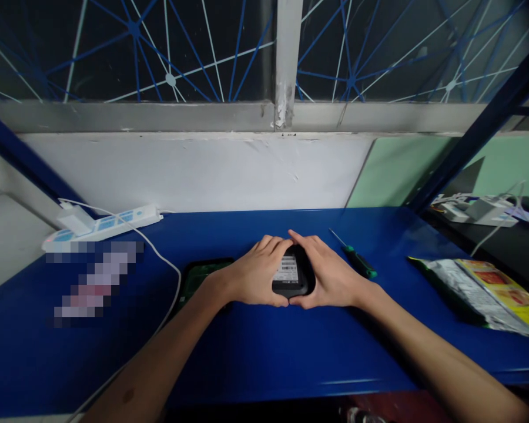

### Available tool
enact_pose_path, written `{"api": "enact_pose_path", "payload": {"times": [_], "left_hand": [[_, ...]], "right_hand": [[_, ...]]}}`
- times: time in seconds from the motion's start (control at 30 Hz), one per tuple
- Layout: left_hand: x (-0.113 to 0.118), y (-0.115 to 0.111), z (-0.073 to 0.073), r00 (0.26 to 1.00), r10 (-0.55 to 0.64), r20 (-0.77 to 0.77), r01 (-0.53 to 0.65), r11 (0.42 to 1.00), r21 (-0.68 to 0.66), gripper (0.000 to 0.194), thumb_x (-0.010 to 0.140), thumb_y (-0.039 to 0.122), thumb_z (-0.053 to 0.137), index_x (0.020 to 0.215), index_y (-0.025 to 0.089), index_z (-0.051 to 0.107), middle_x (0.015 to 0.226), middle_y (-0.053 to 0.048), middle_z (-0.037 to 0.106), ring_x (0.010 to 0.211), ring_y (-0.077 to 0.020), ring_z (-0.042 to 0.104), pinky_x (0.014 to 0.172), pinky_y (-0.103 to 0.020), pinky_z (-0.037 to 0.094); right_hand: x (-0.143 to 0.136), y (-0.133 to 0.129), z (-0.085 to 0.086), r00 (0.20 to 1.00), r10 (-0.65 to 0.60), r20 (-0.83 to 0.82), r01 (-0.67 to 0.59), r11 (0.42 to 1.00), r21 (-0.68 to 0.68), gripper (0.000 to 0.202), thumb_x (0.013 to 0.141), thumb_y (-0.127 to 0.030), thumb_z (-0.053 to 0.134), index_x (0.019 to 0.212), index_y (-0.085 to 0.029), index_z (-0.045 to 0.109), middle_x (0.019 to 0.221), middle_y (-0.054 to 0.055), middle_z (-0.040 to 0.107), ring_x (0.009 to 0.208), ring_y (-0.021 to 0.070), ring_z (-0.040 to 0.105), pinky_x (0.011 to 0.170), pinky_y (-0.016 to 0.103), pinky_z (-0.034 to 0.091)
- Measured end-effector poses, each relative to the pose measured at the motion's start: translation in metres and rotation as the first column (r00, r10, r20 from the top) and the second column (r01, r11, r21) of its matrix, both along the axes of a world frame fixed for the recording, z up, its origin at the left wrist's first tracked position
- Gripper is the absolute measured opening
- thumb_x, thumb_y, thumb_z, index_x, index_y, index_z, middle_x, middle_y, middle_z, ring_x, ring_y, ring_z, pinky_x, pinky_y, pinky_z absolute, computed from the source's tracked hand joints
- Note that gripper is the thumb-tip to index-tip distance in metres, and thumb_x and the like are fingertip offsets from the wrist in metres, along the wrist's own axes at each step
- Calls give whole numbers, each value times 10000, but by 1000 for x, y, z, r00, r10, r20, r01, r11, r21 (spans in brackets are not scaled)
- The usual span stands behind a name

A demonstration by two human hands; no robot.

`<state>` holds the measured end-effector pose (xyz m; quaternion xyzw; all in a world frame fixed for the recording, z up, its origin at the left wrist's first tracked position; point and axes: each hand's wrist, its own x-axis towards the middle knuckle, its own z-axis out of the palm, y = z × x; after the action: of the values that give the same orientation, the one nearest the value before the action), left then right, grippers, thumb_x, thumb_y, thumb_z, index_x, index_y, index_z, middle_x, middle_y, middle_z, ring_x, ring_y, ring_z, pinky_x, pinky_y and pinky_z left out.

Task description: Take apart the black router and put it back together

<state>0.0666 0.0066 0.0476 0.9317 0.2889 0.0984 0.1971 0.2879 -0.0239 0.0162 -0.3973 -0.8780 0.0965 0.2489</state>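
Observation:
Both my hands are wrapped round a black plastic casing [307, 276] with a white barcode label. My left hand [258, 271] grips its left side, and my right hand [328, 271] grips its right side. Thumbs meet at the near edge and fingertips at the far edge, covering much of the rim. Partly behind my left wrist lies a black shell with a green circuit board [198, 277]. A green-handled screwdriver [357, 258] rests on the blue table just beyond my right hand.
On the left, a white power strip [127, 218] has a charger [76, 218] plugged in, and a white cable [171, 270] runs beneath my left arm. Near it is a blurred-out item [99, 282]. Shiny food packaging [489, 291] lies right. A wall and window stand behind the table [264, 358].

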Motion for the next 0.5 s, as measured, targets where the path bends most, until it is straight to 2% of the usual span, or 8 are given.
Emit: {"api": "enact_pose_path", "payload": {"times": [0.1, 0.2, 0.3, 0.4, 0.5], "left_hand": [[-3, -1, 1, 1000, 4, 26, -4, 1000, -8, 1032, 601, 444, 826, 1479, 181, 352, 1317, -145, 477, 1223, -379, 431, 1076, -569, 402], [-9, 0, 0, 998, 28, 54, -26, 998, -53, 1010, 603, 422, 810, 1483, 244, 346, 1337, -122, 438, 1236, -384, 410, 1075, -605, 398], [-15, 1, 0, 996, 51, 70, -43, 993, -110, 1063, 629, 417, 807, 1529, 307, 253, 1399, -114, 360, 1302, -389, 358, 1094, -633, 378], [-19, 3, 0, 993, 47, 111, -32, 991, -129, 1073, 656, 413, 811, 1539, 368, 205, 1415, -110, 300, 1376, -412, 276, 1109, -680, 338], [-20, 5, 0, 986, 29, 165, -8, 992, -127, 993, 660, 407, 822, 1490, 354, 280, 1407, -115, 289, 1413, -421, 237, 1125, -671, 335]], "right_hand": [[-1, -2, 2, 999, 29, -31, -29, 1000, 0, 1284, 655, -697, 759, 1595, -156, 71, 1467, 256, 468, 1313, 435, 492, 1048, 620, 460], [1, -3, 4, 996, 49, -81, -47, 999, 21, 1332, 652, -708, 769, 1600, -201, -17, 1559, 242, 371, 1417, 431, 406, 1118, 618, 415], [3, -3, 3, 994, 19, -106, -17, 1000, 24, 1361, 646, -706, 777, 1599, -222, -66, 1610, 232, 295, 1456, 432, 357, 1152, 628, 377], [4, -1, -1, 993, -1, -116, 3, 1000, 17, 1369, 643, -701, 781, 1599, -228, -78, 1611, 235, 295, 1448, 448, 366, 1138, 657, 378], [4, 1, -6, 994, 2, -114, 0, 1000, 17, 1372, 640, -700, 785, 1600, -232, -77, 1605, 239, 309, 1440, 453, 379, 1121, 667, 393]]}}
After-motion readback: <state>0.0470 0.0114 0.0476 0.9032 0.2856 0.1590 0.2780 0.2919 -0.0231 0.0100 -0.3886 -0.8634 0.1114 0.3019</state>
